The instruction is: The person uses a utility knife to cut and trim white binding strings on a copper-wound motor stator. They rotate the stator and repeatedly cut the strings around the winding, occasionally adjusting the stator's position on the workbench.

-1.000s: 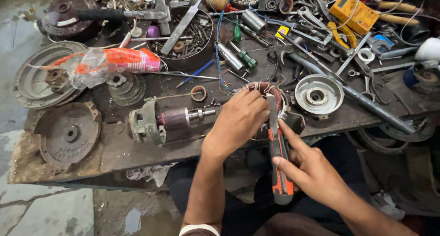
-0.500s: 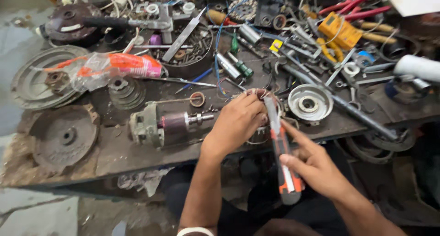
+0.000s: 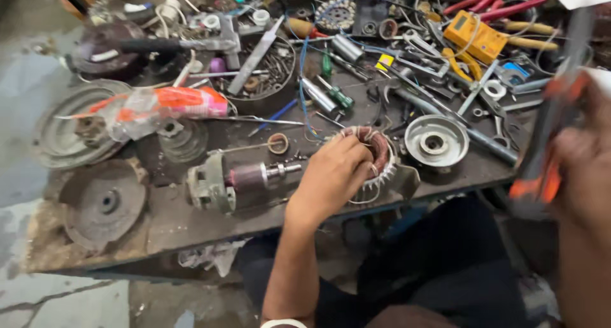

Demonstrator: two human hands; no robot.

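Note:
My left hand [image 3: 334, 175] grips a round motor stator [image 3: 377, 151] with reddish copper windings at the front edge of the workbench [image 3: 159, 223]. My right hand [image 3: 582, 159] is raised at the far right, blurred, closed around a tool with an orange and black handle [image 3: 541, 149]. That tool is up in the air, well away from the stator. A motor rotor with its shaft [image 3: 238, 181] lies just left of my left hand.
A silver end cap [image 3: 436, 140] sits right of the stator. Dark pulley discs [image 3: 102, 204] lie at left, a plastic-wrapped orange item [image 3: 159, 105] behind them. Pliers, screwdrivers, a yellow meter [image 3: 474, 38] and a bowl of small parts [image 3: 267, 70] crowd the back.
My right hand has pulled the orange-handled tool away from the stator and swung it up to the right. My left hand stays on the stator. The camera has shifted left.

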